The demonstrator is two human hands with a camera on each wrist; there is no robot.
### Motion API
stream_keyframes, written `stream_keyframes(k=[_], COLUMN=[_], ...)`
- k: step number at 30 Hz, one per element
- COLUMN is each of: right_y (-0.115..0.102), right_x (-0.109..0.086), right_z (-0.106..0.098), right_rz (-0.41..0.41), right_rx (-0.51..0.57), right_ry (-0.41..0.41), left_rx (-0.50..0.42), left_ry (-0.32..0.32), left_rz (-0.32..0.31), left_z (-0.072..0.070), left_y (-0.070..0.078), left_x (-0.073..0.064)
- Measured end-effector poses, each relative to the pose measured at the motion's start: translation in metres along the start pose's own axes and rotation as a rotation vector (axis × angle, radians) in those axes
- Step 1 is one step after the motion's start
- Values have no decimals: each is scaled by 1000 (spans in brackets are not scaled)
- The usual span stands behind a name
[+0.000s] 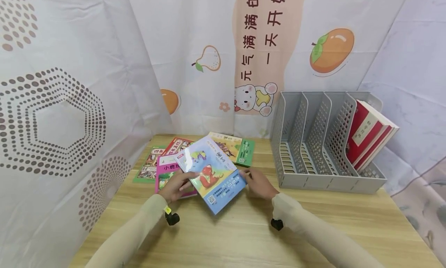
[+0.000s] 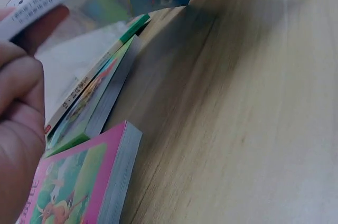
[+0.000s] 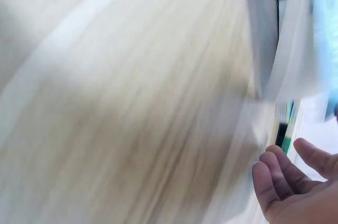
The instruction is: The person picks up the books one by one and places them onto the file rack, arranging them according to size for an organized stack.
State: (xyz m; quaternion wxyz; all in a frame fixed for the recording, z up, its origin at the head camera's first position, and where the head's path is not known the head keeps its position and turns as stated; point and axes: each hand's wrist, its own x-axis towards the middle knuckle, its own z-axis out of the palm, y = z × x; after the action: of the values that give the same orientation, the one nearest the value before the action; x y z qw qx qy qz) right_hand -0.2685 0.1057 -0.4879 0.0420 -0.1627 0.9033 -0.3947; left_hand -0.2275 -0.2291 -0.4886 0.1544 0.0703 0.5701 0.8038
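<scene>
A blue picture book (image 1: 209,171) with a red animal on its cover is held tilted above the table. My left hand (image 1: 177,187) grips it at its left edge, thumb on the cover and fingers beneath. In the left wrist view, that hand (image 2: 20,129) holds the book (image 2: 100,5) by the spine side. My right hand (image 1: 259,183) is beside the book's right edge. In the right wrist view, the right hand (image 3: 296,182) has loosely bent fingers and a thumb standing apart, with nothing between them; the blurred book (image 3: 301,49) passes above.
Beneath and behind lie a pink book (image 1: 162,175), a green book (image 1: 146,169), a red book (image 1: 179,144) and a green-and-yellow book (image 1: 245,152). A grey file rack (image 1: 331,183) stands right, with red books (image 1: 362,136) leaning in its rightmost slot. Printed curtains (image 1: 195,36) hang behind the wooden table (image 1: 223,241).
</scene>
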Motion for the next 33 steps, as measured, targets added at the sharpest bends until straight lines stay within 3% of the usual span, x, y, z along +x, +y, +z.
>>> stream_keyframes(k=[5,8,11,14,23,29,33], right_y=[3,2,-2,-7,-8,-8,-8], right_x=[-1,-2,-2,-3,0,-1,-4], right_z=[-13,-21,-27,-31,-43,-48,-52], right_rz=[38,42,45,77,59,95,113], right_rx=[122,274,424,501,499,599,595], right_ry=[-16,-123,-271,-371,-494,-665,-742], left_rx=[-125,-162,-142,-114,-66,-13,12], left_ry=[-59,-102,-144,-172,-176,-253,-275], left_rz=[28,32,44,47,38,8,-22], left_z=[2,3,4,6,9,17,23], left_y=[7,10,10,9,5,5,4], left_x=[-4,-4,-4,-2,1,5,10])
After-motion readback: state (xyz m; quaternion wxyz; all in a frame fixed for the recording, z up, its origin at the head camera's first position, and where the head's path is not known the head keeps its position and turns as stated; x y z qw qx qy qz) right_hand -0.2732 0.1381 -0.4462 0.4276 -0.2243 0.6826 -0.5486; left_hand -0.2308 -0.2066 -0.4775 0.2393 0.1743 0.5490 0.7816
